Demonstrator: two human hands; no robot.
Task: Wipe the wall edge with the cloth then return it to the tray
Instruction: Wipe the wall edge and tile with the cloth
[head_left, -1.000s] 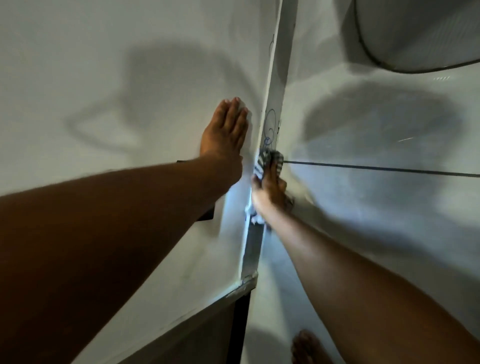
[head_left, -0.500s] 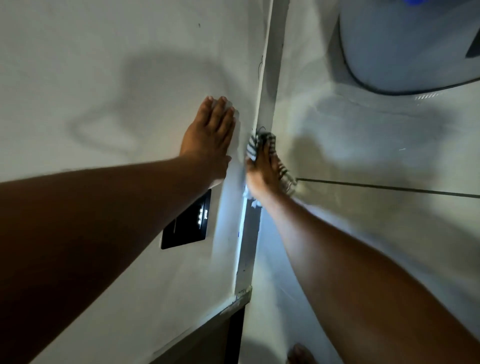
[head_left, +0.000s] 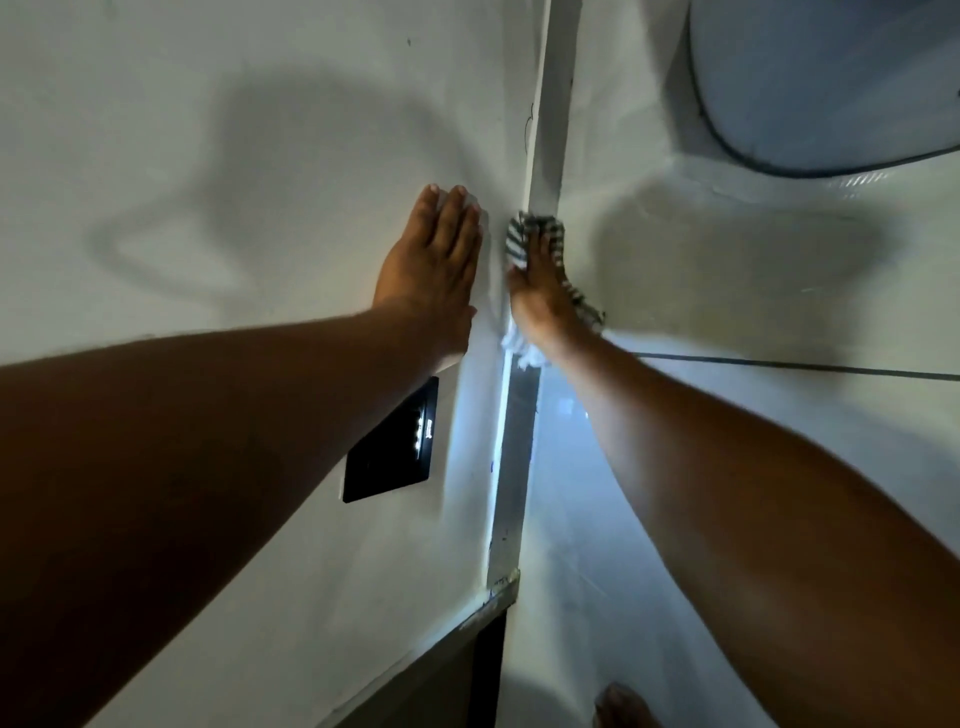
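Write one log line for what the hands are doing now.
right hand: pressing striped cloth on wall edge | left hand: flat on wall | tray: not visible

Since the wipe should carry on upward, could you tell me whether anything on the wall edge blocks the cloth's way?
Nothing visible does: the wall edge above the cloth under the right hand is bare.

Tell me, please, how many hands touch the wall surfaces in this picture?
2. The left hand lies flat on the wall left of the wall edge. The right hand presses the striped cloth against that edge.
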